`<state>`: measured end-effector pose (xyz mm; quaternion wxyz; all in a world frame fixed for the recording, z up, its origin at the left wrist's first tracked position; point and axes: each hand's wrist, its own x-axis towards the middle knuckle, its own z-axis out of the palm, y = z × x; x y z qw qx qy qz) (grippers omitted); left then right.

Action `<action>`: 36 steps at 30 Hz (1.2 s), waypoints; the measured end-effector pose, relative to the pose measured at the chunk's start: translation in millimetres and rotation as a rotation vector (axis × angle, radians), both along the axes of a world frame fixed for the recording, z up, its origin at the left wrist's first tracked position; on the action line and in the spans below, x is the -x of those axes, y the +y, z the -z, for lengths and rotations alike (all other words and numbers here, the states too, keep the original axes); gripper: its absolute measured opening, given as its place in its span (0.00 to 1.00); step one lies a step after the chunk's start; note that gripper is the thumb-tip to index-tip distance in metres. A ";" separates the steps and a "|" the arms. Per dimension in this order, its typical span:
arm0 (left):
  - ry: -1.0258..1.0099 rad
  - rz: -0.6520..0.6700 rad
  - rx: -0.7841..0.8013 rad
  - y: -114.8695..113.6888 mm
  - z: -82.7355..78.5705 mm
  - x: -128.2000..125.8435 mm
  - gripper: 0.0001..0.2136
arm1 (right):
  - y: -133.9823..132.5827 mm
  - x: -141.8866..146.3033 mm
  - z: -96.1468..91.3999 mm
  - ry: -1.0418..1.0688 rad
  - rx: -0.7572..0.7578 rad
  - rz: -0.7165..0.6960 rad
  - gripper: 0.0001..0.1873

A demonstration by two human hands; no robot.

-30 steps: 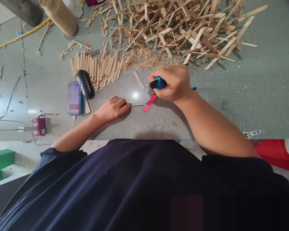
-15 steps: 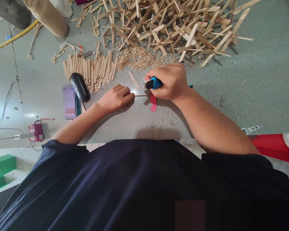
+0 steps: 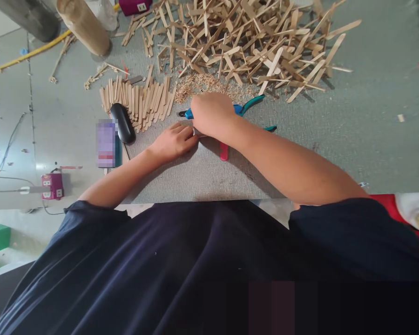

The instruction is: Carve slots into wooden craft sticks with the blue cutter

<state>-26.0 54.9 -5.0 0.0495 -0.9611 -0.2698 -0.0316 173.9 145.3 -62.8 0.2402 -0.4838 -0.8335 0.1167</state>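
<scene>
My left hand [image 3: 174, 142] is closed near the table, its thumb and fingers pinching the end of a thin wooden craft stick [image 3: 203, 136]. The stick runs right, under my right hand [image 3: 212, 114], which hides its far end. My right hand is wrapped round a blue utility knife [image 3: 189, 113], whose black tip points left above my left knuckles. A pink-red flat piece [image 3: 224, 152] lies on the table just below my right wrist. The teal handles of a pair of pliers [image 3: 254, 104] stick out to the right from behind my right hand and forearm; the pliers' head is hidden.
A big heap of craft sticks [image 3: 251, 42] lies at the back, with wood shavings [image 3: 202, 83] before it. Left of my hands are a row of sticks [image 3: 139, 100], a black case [image 3: 123, 123] and a phone [image 3: 106, 144]. A brown bottle [image 3: 84, 28] stands behind.
My right hand, with the utility knife, has moved left and turned so the knife's tip points left over my left hand. A short loose stick is now covered. My left hand still pinches its stick.
</scene>
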 end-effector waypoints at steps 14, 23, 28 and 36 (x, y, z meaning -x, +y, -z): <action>-0.033 -0.017 0.070 41.7 5.4 -2.0 0.24 | -2.3 -89.9 -147.0 0.071 -0.081 0.267 0.30; -0.058 -0.087 0.184 85.9 -0.2 5.4 0.23 | -50.8 -116.6 -137.0 0.234 -0.132 0.202 0.21; -0.020 -0.199 0.141 92.1 -8.3 5.3 0.21 | -75.2 -107.8 -119.9 0.232 -0.104 0.114 0.18; -0.130 -0.433 0.030 66.4 -28.7 16.3 0.14 | -116.5 -65.2 -99.8 -0.264 0.235 -0.075 0.06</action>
